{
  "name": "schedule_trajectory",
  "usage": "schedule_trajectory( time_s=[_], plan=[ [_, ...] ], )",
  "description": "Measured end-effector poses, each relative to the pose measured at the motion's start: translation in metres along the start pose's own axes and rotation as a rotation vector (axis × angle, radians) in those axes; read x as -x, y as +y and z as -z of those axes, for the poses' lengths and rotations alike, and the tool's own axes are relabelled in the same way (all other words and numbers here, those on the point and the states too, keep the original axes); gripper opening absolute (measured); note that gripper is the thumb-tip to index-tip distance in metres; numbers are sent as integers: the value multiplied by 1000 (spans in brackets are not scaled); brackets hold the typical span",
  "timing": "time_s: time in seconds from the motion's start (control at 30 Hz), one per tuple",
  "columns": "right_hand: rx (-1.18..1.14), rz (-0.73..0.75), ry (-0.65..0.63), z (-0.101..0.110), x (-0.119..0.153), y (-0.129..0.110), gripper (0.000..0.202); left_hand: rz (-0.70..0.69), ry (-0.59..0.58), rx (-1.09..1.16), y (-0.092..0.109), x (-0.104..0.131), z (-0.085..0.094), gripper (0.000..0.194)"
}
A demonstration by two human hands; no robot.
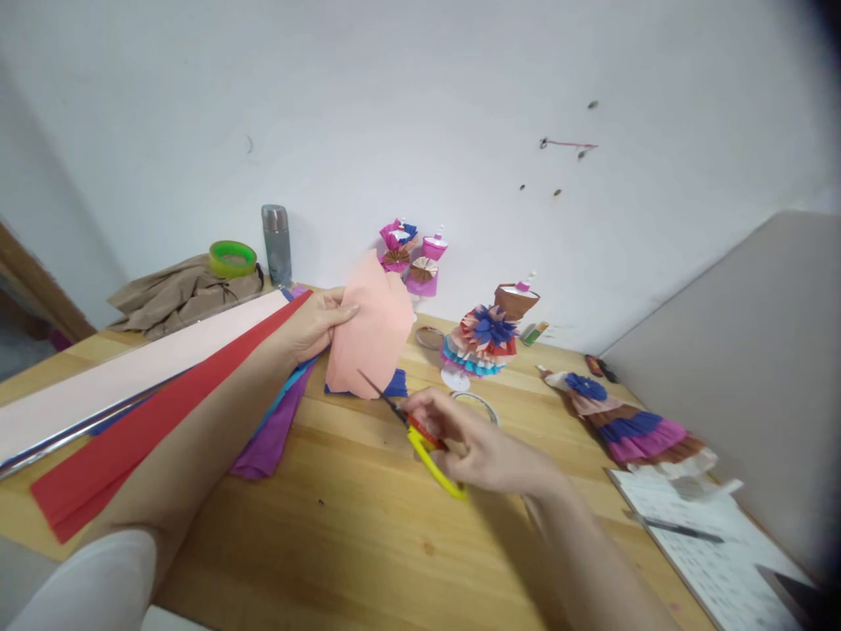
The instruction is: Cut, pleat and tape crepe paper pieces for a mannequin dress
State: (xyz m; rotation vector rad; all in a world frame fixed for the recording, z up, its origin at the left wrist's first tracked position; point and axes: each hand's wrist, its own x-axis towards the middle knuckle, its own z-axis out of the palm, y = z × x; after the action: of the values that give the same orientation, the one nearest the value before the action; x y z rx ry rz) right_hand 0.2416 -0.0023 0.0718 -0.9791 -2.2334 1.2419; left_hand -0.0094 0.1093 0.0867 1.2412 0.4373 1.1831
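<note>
My left hand pinches the left edge of a peach sheet of crepe paper, held up above the table with a curved, cut-looking top. In my right hand is a pair of scissors with yellow and red handles. Its dark blades point up and left, with the tips in front of the lower part of the peach sheet; whether they touch it I cannot tell. A piece of dark blue paper lies behind the sheet's lower edge. Under my left forearm run strips of red paper and purple paper.
Small paper dresses on stands, one with a blue flower, stand near the wall. Another paper dress lies at right beside a notebook with a pen. Green tape, brown cloth and a thermos flask are back left.
</note>
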Motion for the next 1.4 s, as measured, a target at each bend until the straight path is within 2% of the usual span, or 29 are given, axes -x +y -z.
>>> schedule_trajectory(
  time_s=[0.1, 0.2, 0.43, 0.57, 0.8, 1.07, 1.17, 1.4],
  plan=[
    [-184, 93, 107, 16, 10, -1, 62, 19, -52, -25, 4, 3, -3, 32],
    [-165, 157, 144, 29, 17, 0, 71, 42, -91, -47, 9, 5, -6, 32],
    [-44, 77, 208, 33, 15, 1, 55, 70, -103, -80, 12, 7, -5, 34],
    [-88, 121, 229, 35, 14, 6, 55, 94, -111, -131, 15, 9, 1, 34],
    [-178, 137, 266, 37, 10, 13, 57, 190, -193, -197, 18, 11, 14, 27],
    [-168, 157, 350, 38, 5, 19, 52, 213, -177, -240, 21, 20, 10, 25],
    [-165, 170, 373, 38, 4, 22, 49, 235, -228, -261, 21, 23, 8, 27],
    [-221, 169, 341, 37, 3, 17, 52, 312, -257, -286, 16, 17, 16, 28]
  ],
)
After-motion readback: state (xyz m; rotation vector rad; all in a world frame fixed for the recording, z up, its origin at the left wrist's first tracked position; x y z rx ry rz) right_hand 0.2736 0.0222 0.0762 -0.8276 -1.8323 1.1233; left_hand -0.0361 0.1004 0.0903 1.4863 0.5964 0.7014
